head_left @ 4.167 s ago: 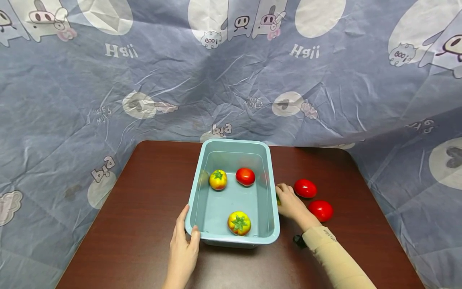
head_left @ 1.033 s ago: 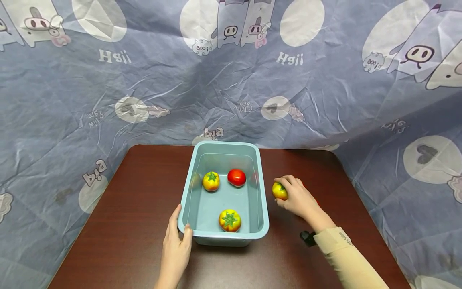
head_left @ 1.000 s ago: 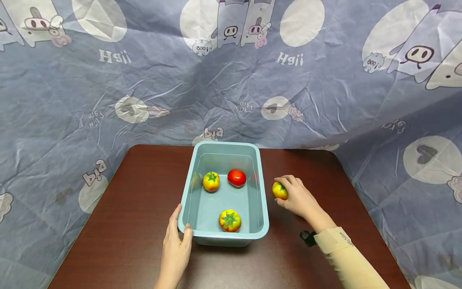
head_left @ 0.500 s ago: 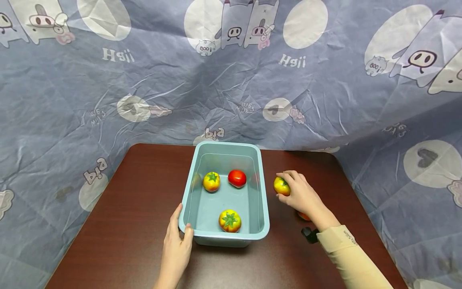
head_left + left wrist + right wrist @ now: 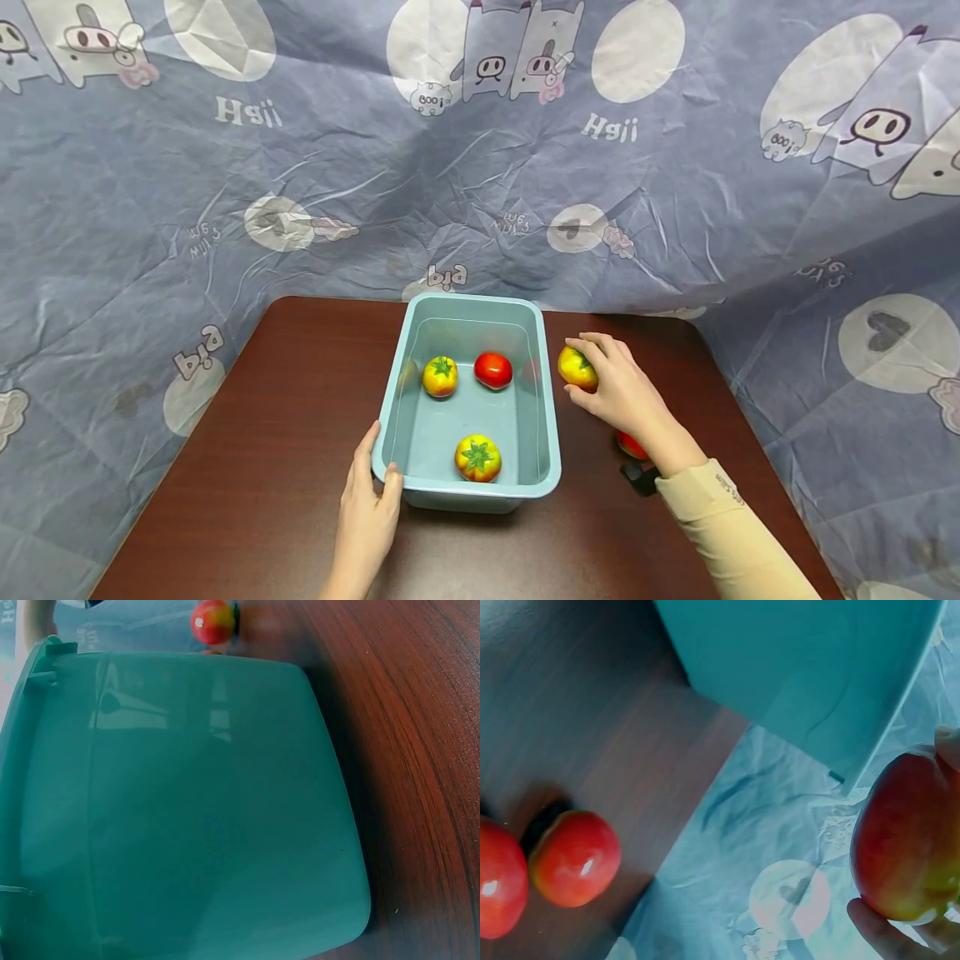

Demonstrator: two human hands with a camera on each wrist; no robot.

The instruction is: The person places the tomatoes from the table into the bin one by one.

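Observation:
My left hand holds the near left corner of a light blue plastic bin, its thumb at the rim. The left wrist view is mostly filled by the bin's outer wall. To the right of the bin, my right hand grips a yellow-red tomato with a green leafy top, held above the table. The right wrist view shows this tomato between thumb and fingers, near the bin's edge. Inside the bin lie two yellow-red tomatoes and a red tomato.
A red tomato shows partly beneath my right forearm. Two red tomatoes lie on the table in the right wrist view. The dark brown table meets a grey-blue printed cloth behind and at the sides.
My right hand has lifted the yellow-red tomato from low beside the bin, rising and shifting slightly towards the bin in the last half second. My left hand keeps its hold; the head view shifted slightly.

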